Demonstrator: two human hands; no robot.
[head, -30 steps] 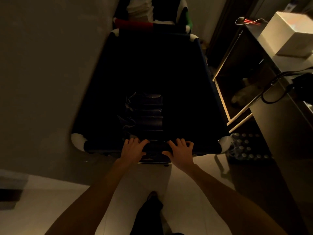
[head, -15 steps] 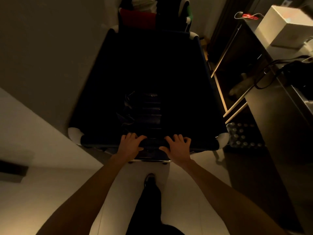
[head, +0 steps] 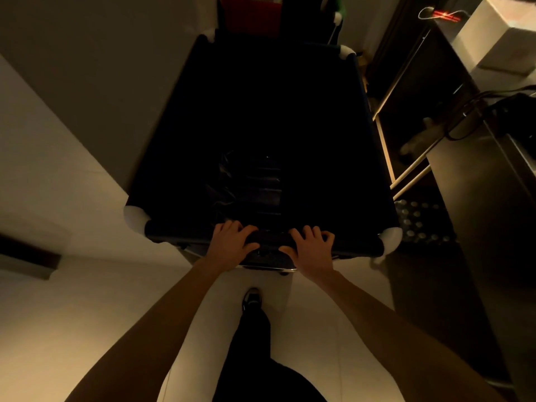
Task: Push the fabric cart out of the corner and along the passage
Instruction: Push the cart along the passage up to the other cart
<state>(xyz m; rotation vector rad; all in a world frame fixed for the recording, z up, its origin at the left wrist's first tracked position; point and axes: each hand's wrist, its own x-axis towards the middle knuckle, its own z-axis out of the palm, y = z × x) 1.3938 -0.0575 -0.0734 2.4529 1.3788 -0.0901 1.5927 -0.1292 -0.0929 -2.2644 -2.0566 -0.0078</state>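
arms outstretched | left hand [head: 232,240] and right hand [head: 311,246] curled over fabric cart [head: 261,126] near rim, gripping it

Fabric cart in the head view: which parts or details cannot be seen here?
- Fabric cart interior: too dark to tell the contents.
- Its wheels: hidden under the cart body.
- Its near rail: partly covered by the left hand and right hand.
- Red item beyond the cart: cut off by the top edge.

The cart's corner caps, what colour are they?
White, against the dark fabric cart; corner caps show best in the head view.
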